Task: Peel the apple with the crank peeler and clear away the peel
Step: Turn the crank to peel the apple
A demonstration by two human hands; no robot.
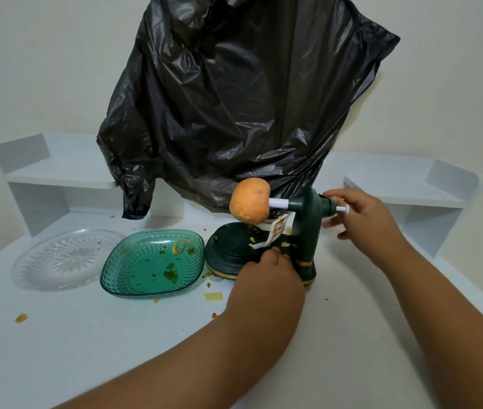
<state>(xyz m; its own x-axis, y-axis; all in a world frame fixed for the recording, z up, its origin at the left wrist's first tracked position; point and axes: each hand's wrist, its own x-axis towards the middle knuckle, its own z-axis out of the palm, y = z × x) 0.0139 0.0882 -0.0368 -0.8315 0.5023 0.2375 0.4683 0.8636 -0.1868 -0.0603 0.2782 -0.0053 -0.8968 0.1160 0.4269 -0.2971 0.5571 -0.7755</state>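
Note:
A dark green crank peeler (305,231) stands on the white table. An orange-yellow apple (249,202), mostly bare of skin, is spiked on its white shaft. The pale blade arm (275,233) sits just below and right of the apple. My left hand (267,278) presses on the peeler's base at the front. My right hand (364,219) is at the crank end on the right, its fingers around the knob. A curl of peel (179,246) lies in the green dish (122,273).
A clear glass plate (45,261) lies left of the green dish. A black rubbish bag (234,98) hangs against the wall behind the peeler. Peel scraps (213,296) dot the table. White shelf units (57,169) stand at the back left and right.

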